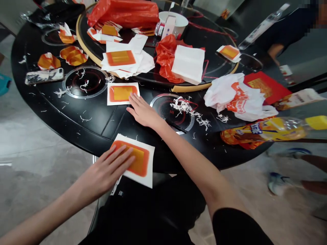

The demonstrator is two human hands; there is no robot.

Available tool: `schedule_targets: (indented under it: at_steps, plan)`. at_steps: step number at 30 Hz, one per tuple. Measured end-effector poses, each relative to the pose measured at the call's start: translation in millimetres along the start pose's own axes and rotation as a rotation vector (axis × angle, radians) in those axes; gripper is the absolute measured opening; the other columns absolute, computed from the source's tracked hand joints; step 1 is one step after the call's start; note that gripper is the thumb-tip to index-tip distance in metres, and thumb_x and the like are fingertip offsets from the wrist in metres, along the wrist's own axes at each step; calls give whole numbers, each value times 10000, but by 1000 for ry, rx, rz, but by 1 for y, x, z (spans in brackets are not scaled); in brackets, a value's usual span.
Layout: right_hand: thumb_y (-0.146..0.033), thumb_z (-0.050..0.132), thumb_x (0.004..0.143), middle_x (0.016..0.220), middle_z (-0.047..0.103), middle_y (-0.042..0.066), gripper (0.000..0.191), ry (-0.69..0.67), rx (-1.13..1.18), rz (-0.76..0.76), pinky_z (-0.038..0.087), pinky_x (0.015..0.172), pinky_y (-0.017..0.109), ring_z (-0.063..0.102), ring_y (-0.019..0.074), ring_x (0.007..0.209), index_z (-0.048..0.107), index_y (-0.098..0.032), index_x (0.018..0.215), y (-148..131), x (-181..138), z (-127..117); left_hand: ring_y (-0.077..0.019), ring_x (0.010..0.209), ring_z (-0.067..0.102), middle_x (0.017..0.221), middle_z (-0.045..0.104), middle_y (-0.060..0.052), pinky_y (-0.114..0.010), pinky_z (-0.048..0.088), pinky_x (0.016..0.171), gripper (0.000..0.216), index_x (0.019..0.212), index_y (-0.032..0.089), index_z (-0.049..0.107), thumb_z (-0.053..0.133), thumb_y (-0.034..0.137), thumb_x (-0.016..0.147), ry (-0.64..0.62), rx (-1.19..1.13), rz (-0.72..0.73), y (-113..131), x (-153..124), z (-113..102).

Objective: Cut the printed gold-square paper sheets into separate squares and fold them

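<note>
My left hand (108, 167) lies flat, fingers stretched, on a sheet of joss paper (139, 160), white with an orange block and a gold centre. This sheet juts past the table's near edge; my left thumb is hidden. Farther out, my right hand (143, 109) rests with spread fingers on the right side of a second joss paper sheet (116, 98), flat on the black table. Beyond it is a loose pile of joss paper (120, 58). Several folded gold-and-orange paper pieces (74, 56) sit at the left.
A phone (44, 76) lies left. Paper shreds (182, 105) litter the round table (89, 127). A white plastic bag (230, 93) and an orange drink bottle (265, 131) lie right. On the raised turntable are a red plastic bag (125, 13) and a white paper stack (188, 64).
</note>
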State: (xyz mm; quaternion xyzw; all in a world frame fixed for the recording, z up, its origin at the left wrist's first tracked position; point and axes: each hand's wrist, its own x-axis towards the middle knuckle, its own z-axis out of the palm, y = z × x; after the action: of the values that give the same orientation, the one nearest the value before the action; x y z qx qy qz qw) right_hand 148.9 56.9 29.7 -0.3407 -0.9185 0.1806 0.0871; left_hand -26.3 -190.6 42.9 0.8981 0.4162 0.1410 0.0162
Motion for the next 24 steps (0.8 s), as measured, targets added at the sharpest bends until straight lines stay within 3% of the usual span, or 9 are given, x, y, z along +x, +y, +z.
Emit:
schedule_targets:
  at_steps: [2,5,8,10,12,15,19,24]
  plan:
    - [-372,434,1132,1765,291,254,665,-18,-60,28,204,1407,514,261,329,1680,370,40,1650,-1,11,6,-268,1578,473,1655,543,-100,-506,467,1290,794,1740,188,282,383,-46,988,92,-39,-60,-16,0,-24]
    - [-313,408,1131,1741,360,250,608,47,-93,10,278,1385,524,335,340,1654,413,29,1633,-3,-17,15,-255,1502,572,1614,595,-71,-495,493,1286,738,1715,247,363,419,-19,1029,307,-9,-201,-37,12,-48]
    - [-234,403,1110,1717,421,238,556,94,-76,11,352,1352,548,385,338,1632,458,-23,1621,-10,-63,21,-266,1472,602,1611,603,-37,-511,508,1277,625,1654,262,475,484,45,1068,663,93,-325,-51,44,-44]
    - [-221,429,1098,1701,458,222,543,116,-46,10,390,1330,569,409,336,1620,480,-69,1617,-16,-85,23,-273,1516,552,1648,563,-14,-544,505,1270,579,1662,256,448,383,81,1114,826,126,-334,-59,72,-27]
    - [-231,442,1100,1687,490,201,531,140,-12,1,410,1317,584,423,330,1611,494,-108,1614,-22,-97,26,-278,1589,451,1692,507,-39,-577,456,1296,609,1697,248,371,279,72,1122,817,104,-327,-67,95,-5]
    - [-260,438,1114,1642,547,194,513,177,22,9,421,1308,595,464,329,1580,512,-125,1603,-26,-105,30,-284,1652,320,1691,499,-95,-687,301,1332,713,1716,271,328,291,-1,1058,517,8,-242,-80,110,25]
    - [-294,463,1113,1573,611,203,490,213,39,18,424,1305,607,484,347,1560,563,-130,1564,-25,-109,34,-338,1676,240,1689,490,-129,-823,200,1273,822,1702,260,362,329,-71,950,209,-72,-257,-90,93,44]
    - [-270,443,1112,1582,601,207,480,225,29,11,394,1330,590,474,347,1567,581,-95,1538,-25,-110,37,-375,1661,284,1717,443,-164,-756,232,1300,772,1719,185,341,357,-9,971,82,-24,-329,-89,74,51]
